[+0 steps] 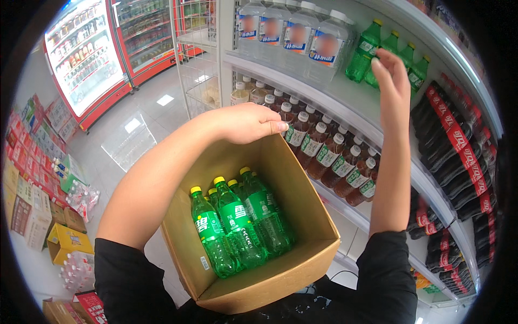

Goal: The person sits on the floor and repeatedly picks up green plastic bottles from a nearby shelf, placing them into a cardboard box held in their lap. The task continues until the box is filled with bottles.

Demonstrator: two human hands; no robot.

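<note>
An open cardboard box (pixel 319 202) is held against my body. Inside it, several green plastic soda bottles (pixel 236 210) with yellow caps stand tilted, grouped towards the middle. My left hand (pixel 253 123) grips the box's far rim, its thumb near the corner. My right hand (pixel 390 73) is raised at the upper shelf, in front of a small group of green soda bottles (pixel 366 50) like those in the box. Its fingers are bent beside the bottles; whether they touch one cannot be told. Large clear bottles (pixel 297 34) with blue and white labels stand to the left of that group.
Bottles of brown drink (pixel 315 148) fill the shelf below. Dark cola bottles (pixel 449 146) are stacked at the right. A wire rack (pixel 196 81) and lit red drink fridges (pixel 87 56) stand beyond. Cartons (pixel 68 243) and wrapped bottle packs (pixel 77 269) line the left floor.
</note>
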